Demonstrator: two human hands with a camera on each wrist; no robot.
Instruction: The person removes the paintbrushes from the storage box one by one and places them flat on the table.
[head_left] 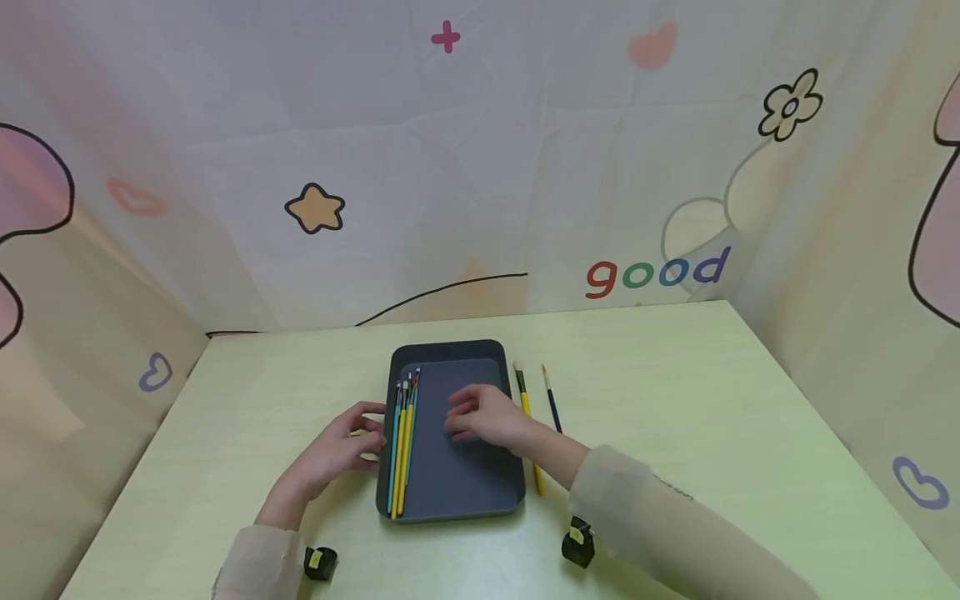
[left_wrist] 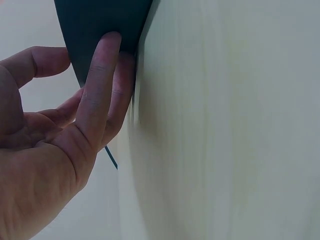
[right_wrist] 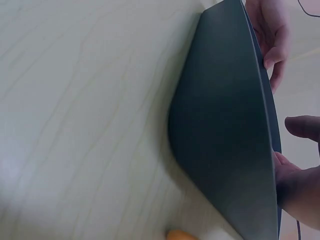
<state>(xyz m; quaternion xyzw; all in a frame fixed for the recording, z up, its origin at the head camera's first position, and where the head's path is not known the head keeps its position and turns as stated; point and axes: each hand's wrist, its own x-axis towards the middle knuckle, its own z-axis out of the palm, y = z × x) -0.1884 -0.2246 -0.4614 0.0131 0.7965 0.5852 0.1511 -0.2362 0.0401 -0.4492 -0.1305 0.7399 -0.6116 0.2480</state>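
A dark grey rectangular tray [head_left: 465,492] lies on the table. Several paintbrushes [head_left: 403,442] with blue and yellow handles lie side by side along its left side, bristles toward the far end. My left hand [head_left: 341,446] is at the tray's left side, its fingertips against the outer wall [left_wrist: 100,17] in the left wrist view. Over the right half of the tray, my right hand [head_left: 483,414] has loosely bent fingers with nothing between them. Beside the tray on the right lie a yellow-handled paintbrush [head_left: 537,479] and a dark-handled one [head_left: 553,404], both partly hidden by my right arm.
The pale wooden table [head_left: 660,375] is bounded by a printed cloth [head_left: 480,167] at the back and sides. Small black wrist devices with yellow labels show beside the left sleeve [head_left: 258,562] and right sleeve [head_left: 630,500]. An orange tip [right_wrist: 181,235] shows at the right wrist view's bottom.
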